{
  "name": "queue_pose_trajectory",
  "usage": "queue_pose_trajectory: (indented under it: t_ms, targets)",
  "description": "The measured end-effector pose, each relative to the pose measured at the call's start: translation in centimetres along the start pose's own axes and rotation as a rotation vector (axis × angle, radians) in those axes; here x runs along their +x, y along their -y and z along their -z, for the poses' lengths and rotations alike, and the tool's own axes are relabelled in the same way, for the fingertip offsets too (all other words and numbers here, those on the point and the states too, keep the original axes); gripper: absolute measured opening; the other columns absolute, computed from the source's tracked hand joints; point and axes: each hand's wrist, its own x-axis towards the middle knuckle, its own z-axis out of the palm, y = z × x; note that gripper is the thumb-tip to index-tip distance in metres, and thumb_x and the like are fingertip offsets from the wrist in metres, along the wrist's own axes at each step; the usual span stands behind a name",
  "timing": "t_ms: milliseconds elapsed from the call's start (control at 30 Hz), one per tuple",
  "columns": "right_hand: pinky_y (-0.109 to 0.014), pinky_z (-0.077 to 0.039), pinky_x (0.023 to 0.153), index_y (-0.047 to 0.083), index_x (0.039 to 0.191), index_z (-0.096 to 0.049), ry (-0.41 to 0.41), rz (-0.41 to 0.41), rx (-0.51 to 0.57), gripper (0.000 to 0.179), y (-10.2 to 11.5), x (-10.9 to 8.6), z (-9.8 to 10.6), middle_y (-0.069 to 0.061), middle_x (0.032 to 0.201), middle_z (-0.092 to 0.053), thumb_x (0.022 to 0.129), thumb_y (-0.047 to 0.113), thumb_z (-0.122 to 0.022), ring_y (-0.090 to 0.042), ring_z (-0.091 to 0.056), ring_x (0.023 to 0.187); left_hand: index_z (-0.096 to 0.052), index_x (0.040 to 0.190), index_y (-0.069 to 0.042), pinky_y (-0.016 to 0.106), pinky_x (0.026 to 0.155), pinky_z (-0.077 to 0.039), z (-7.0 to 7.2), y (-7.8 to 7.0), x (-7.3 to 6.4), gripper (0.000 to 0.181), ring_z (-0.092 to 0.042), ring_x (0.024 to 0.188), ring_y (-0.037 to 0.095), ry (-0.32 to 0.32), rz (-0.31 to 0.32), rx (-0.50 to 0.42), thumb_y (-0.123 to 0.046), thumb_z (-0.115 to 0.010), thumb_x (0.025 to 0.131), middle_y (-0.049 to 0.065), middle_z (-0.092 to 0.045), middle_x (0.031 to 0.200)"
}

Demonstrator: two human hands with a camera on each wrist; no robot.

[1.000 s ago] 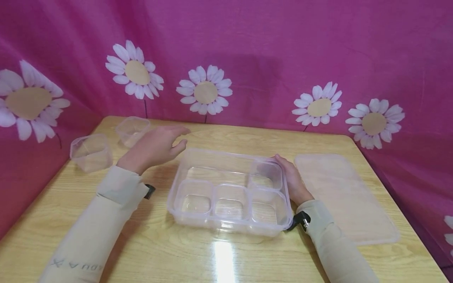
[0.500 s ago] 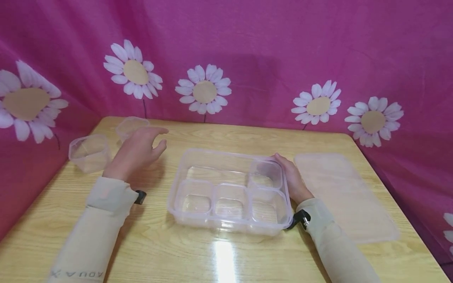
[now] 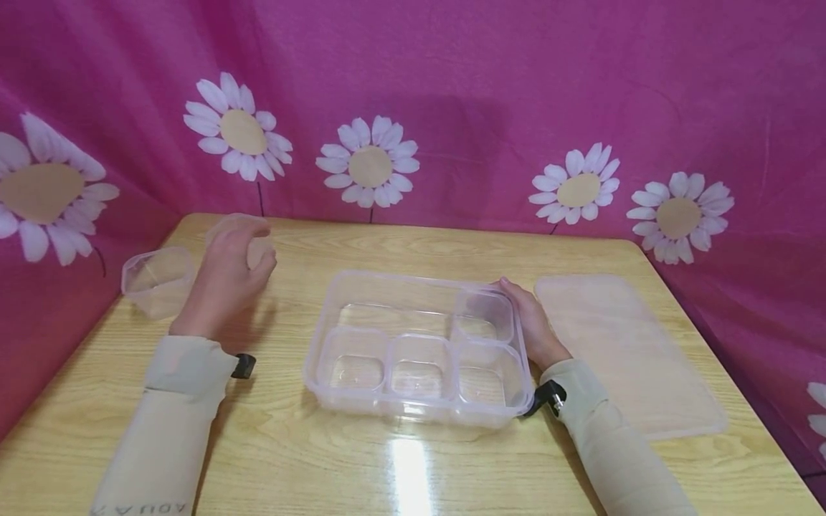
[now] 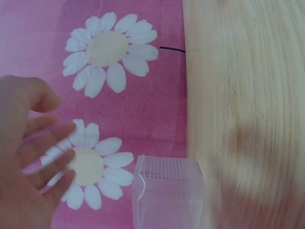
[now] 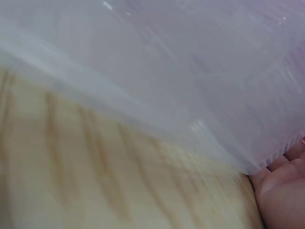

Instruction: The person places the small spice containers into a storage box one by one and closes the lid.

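A clear plastic food container (image 3: pixel 393 276) stands mid-table, with several small clear cups (image 3: pixel 419 337) inside, along its front and at the back right. My right hand (image 3: pixel 532 322) holds its right wall near the back corner. In the right wrist view, fingers (image 5: pixel 281 179) lie against the container's lower corner (image 5: pixel 228 138), partly hidden. My left hand (image 3: pixel 226 269) hovers over the back-left table, fingers loosely bent and holding nothing. Partly behind it is a clear cup (image 3: pixel 261 251), which the left wrist view shows as a ribbed cup (image 4: pixel 169 191) apart from the fingers.
Another clear cup (image 3: pixel 158 283) stands near the table's left edge. A flat translucent lid (image 3: pixel 632 358) lies right of the container. Pink flowered cloth (image 3: pixel 452 143) hangs behind the wooden table (image 3: pixel 310 466) and along its sides.
My left hand has moved left, away from the container's back-left corner to the farther loose cup. The right hand and the container have stayed in place.
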Motion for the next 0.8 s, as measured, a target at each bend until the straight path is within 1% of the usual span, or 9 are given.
queue_pose_trajectory:
  t_ms: [133,200,267,333,467,567,667,800]
  targets:
    - [-0.022,-0.051,0.095,0.029,0.099,-0.072,0.002,-0.004,0.026,0.045,0.0,0.0,-0.2,0.014,0.099,-0.076,0.112,0.046,-0.033,-0.005,-0.067,0.099,-0.063,0.133,-0.005,0.058,0.116,-0.036,0.8,0.5,-0.4,0.036,-0.050,0.135,0.040,-0.012,0.067,-0.056,-0.019,-0.059,0.100,0.019,-0.064,0.137]
    - [-0.022,-0.051,0.095,0.030,0.099,-0.072,0.004,-0.008,0.032,0.045,0.1,0.0,-0.3,0.015,0.099,-0.076,0.112,0.045,-0.032,-0.005,-0.067,0.099,-0.064,0.135,-0.010,0.059,0.114,-0.037,1.3,0.8,-0.5,0.036,-0.051,0.134,0.040,-0.017,0.097,-0.049,-0.021,-0.057,0.101,0.016,-0.065,0.139]
    - [-0.021,-0.051,0.095,0.031,0.099,-0.072,0.004,-0.007,0.028,0.044,0.2,0.0,-0.3,0.015,0.099,-0.076,0.112,0.044,-0.032,-0.004,-0.067,0.100,-0.066,0.135,-0.012,0.059,0.113,-0.037,1.7,1.2,-0.6,0.037,-0.052,0.133,0.042,-0.029,0.110,-0.029,-0.021,-0.055,0.101,0.017,-0.066,0.139]
    - [-0.021,-0.050,0.095,0.030,0.099,-0.073,-0.005,-0.004,0.035,0.044,0.2,0.0,-0.3,0.015,0.099,-0.075,0.112,0.043,-0.033,-0.004,-0.066,0.099,-0.066,0.134,-0.011,0.059,0.113,-0.037,2.0,1.6,-0.7,0.037,-0.052,0.132,0.043,-0.043,0.123,-0.003,-0.021,-0.054,0.101,0.018,-0.067,0.138]
    - [-0.022,-0.050,0.095,0.030,0.098,-0.073,-0.011,-0.008,0.035,0.044,0.3,0.0,-0.2,0.015,0.098,-0.075,0.112,0.044,-0.033,-0.004,-0.066,0.098,-0.067,0.131,-0.006,0.059,0.112,-0.036,2.3,2.2,-1.0,0.036,-0.053,0.130,0.047,-0.080,0.135,0.039,-0.019,-0.057,0.099,0.023,-0.068,0.133]
    - [-0.022,-0.050,0.095,0.031,0.098,-0.073,-0.009,-0.019,0.024,0.044,0.3,0.0,-0.2,0.015,0.098,-0.076,0.112,0.044,-0.033,-0.004,-0.067,0.099,-0.069,0.128,-0.004,0.062,0.107,-0.035,2.6,2.6,-1.2,0.035,-0.053,0.126,0.050,-0.097,0.152,0.076,-0.019,-0.059,0.098,0.026,-0.068,0.131]
    - [-0.022,-0.051,0.096,0.031,0.098,-0.073,-0.005,-0.022,0.024,0.044,0.3,0.0,-0.3,0.015,0.099,-0.076,0.112,0.044,-0.034,-0.005,-0.067,0.100,-0.069,0.128,-0.002,0.065,0.103,-0.033,2.9,2.9,-1.4,0.037,-0.052,0.122,0.053,-0.090,0.189,0.115,-0.021,-0.056,0.098,0.028,-0.067,0.132]
    - [-0.022,-0.051,0.097,0.031,0.099,-0.073,0.007,-0.021,0.028,0.044,0.4,0.0,-0.4,0.015,0.101,-0.076,0.111,0.045,-0.034,-0.005,-0.067,0.101,-0.065,0.132,0.000,0.067,0.100,-0.031,3.5,3.3,-1.7,0.042,-0.051,0.119,0.055,-0.048,0.247,0.146,-0.025,-0.051,0.101,0.029,-0.064,0.136]
